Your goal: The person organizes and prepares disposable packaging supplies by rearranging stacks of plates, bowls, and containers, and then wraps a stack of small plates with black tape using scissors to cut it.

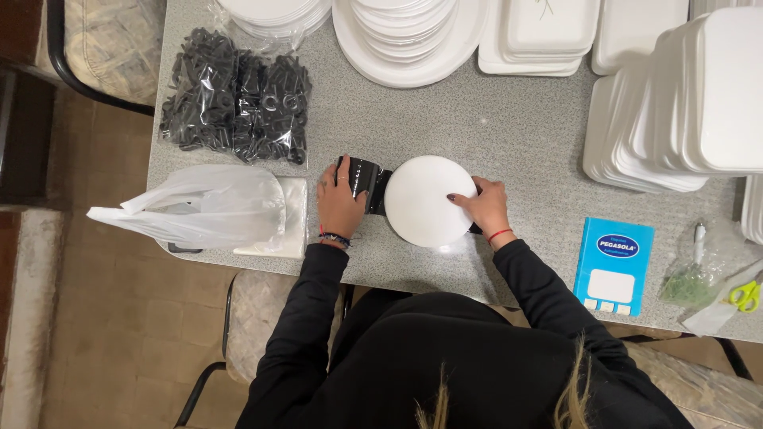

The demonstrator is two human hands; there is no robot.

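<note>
A small round white plate [429, 200] lies flat near the front edge of the grey speckled worktop [509, 127], set on a glossy black piece [367, 181] that shows at its left rim. The left hand [342, 202] has its grip clenched around that black piece, while the right hand [485, 208] presses fingertips on the plate's right edge, grasping it lightly. The plate sits close to the worktop's edge, so an uneven push from either side could probably tip it off or slide it off the black part. Just left lies a clear plastic bag [199, 208]; behind it a bag of black parts [238, 99]. Stacks of white plates [405, 36] and trays [675, 119] crowd the back, and a blue box [613, 266] and green-handled scissors [745, 295] lie to the right.
</note>
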